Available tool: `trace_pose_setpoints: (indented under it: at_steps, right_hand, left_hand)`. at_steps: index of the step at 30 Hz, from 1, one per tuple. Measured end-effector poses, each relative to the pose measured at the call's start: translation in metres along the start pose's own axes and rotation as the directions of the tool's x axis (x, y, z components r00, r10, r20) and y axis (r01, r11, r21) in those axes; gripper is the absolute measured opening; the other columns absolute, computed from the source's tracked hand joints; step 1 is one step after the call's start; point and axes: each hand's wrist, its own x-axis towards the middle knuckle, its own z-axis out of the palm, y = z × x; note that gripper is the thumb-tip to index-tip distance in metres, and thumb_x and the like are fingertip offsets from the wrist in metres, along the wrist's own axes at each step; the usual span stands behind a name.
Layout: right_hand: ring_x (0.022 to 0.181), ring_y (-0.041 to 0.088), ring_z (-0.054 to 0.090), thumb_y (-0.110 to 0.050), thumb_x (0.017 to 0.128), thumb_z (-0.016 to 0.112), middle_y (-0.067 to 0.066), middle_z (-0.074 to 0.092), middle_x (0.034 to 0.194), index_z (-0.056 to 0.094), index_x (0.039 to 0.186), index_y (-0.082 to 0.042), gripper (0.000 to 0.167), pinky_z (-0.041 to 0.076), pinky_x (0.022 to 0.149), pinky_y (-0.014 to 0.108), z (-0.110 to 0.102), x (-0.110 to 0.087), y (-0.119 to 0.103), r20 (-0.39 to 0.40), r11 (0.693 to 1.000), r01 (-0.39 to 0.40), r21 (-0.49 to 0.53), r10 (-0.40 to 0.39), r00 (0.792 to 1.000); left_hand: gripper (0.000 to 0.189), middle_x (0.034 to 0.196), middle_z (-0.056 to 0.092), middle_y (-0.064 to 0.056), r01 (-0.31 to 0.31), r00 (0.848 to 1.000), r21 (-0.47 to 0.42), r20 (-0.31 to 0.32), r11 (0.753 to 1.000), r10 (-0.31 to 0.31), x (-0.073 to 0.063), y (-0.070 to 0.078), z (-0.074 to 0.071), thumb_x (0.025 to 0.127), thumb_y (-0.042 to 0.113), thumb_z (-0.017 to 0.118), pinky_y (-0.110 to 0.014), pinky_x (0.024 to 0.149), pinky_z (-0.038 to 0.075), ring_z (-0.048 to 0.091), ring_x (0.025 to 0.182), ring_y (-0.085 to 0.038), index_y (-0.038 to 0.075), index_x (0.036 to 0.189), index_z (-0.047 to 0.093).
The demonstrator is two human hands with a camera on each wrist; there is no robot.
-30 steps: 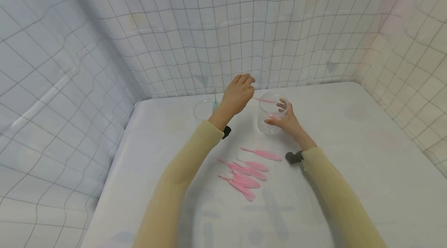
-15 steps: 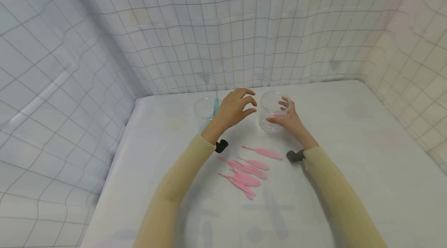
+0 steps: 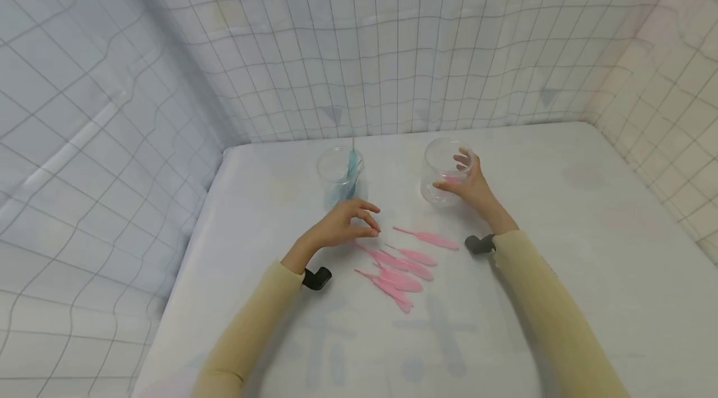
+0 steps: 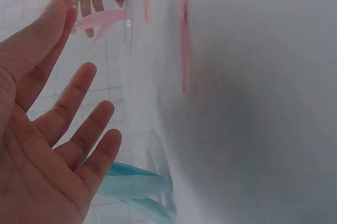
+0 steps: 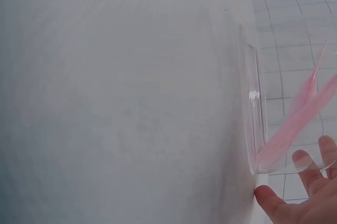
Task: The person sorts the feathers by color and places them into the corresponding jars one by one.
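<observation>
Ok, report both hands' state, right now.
Left hand: open, no object visible in its grasp, near the loose pink feathers.
Right hand: holding the clear jar.

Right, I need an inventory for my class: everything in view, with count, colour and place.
Table: one, white, centre
Grid cloth: count unclear, white with dark lines, behind table
Left jar: one, clear, towards the back
Right jar: one, clear, towards the back
Blue feathers: at least two, blue, left jar
Loose feathers: at least six, pink, on table
Jar feathers: at least two, pink, right jar
Sleeves: two, pale yellow, lower left and right
Cameras: two, dark, at sleeve ends
Left hand: one, bare, near loose feathers
Right hand: one, bare, gripping right jar
</observation>
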Motion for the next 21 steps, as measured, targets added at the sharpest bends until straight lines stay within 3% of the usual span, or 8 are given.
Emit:
trace_pose_setpoints:
  at_steps: [5,10,17,21]
  right_hand:
    - [0.135,0.032,0.025,-0.028,0.073,0.084,0.013,0.027,0.149,0.012,0.148,-0.014,0.104,0.027,0.106,0.051,0.000,0.000,-0.001,0.002,1.000,-0.008,0.001,0.008,1.000]
    - [0.135,0.032,0.025,-0.027,0.074,0.084,0.013,0.027,0.149,0.013,0.148,-0.015,0.104,0.027,0.106,0.050,0.000,0.000,-0.001,0.001,1.000,-0.006,0.010,0.006,1.000]
    - [0.136,0.032,0.025,-0.029,0.073,0.084,0.012,0.027,0.149,0.013,0.148,-0.015,0.104,0.026,0.107,0.051,-0.001,0.000,-0.002,0.001,1.000,-0.011,0.005,0.011,1.000]
    - [0.136,0.032,0.025,-0.028,0.074,0.084,0.012,0.027,0.149,0.012,0.149,-0.015,0.105,0.026,0.106,0.051,0.000,0.000,-0.003,0.005,1.000,-0.014,0.000,0.014,1.000]
  left_hand:
    - [0.007,0.130,0.054,-0.014,0.001,0.998,0.006,0.066,1.000,-0.002,-0.008,-0.009,0.005,0.083,0.017,0.076,-0.045,0.104,0.030,0.042,0.124,-0.029,0.014,0.088,0.077]
    - [0.008,0.133,0.051,-0.016,-0.009,0.996,0.003,0.092,1.000,0.009,-0.009,-0.015,0.007,0.078,0.013,0.080,-0.046,0.106,0.026,0.039,0.127,-0.031,0.012,0.086,0.078]
    - [0.011,0.133,0.049,-0.019,-0.130,0.981,0.044,0.151,0.991,0.122,-0.007,-0.016,0.014,0.076,0.018,0.081,-0.049,0.105,0.023,0.036,0.128,-0.034,0.013,0.084,0.078]
    - [0.011,0.135,0.048,-0.018,-0.138,0.978,0.083,0.168,0.987,0.123,-0.006,-0.017,0.018,0.075,0.020,0.082,-0.051,0.106,0.020,0.032,0.131,-0.036,0.013,0.083,0.078]
